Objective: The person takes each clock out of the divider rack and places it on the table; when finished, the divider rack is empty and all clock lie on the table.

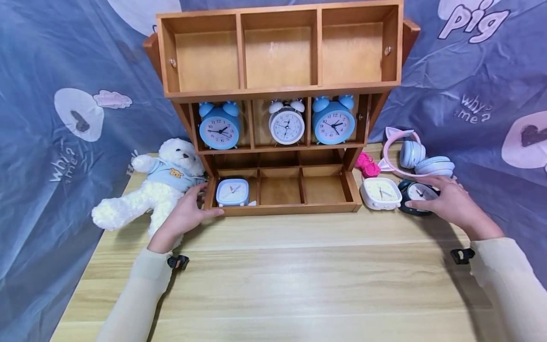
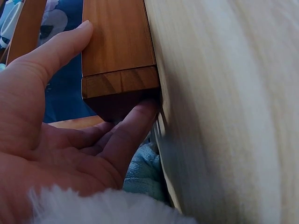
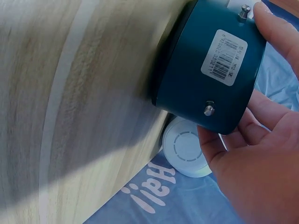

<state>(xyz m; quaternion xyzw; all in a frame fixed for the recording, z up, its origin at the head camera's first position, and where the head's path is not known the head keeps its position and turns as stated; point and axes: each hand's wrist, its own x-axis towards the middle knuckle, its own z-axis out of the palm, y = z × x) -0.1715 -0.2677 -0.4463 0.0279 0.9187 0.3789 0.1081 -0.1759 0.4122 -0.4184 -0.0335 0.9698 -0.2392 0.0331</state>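
My left hand [image 1: 186,212] holds the lower left corner of a three-tier wooden shelf [image 1: 273,209]. Its thumb lies along the front edge and the fingers reach round the side, as the left wrist view shows on the shelf's end [image 2: 119,42]. On the right, my right hand [image 1: 448,200] grips a dark green round alarm clock [image 1: 422,192]. In the right wrist view the clock's underside [image 3: 205,70] shows a barcode label and small metal feet, with thumb and fingers on opposite sides. A white square alarm clock [image 1: 380,193] stands just left of it.
Two blue twin-bell clocks [image 1: 220,130] [image 1: 334,126] and a white one [image 1: 287,126] sit in the middle tier. A blue square clock [image 1: 232,192] occupies the bottom left compartment. A white teddy bear [image 1: 164,183] leans left; cat-ear headphones [image 1: 412,156] and a pink item [image 1: 368,165] lie right.
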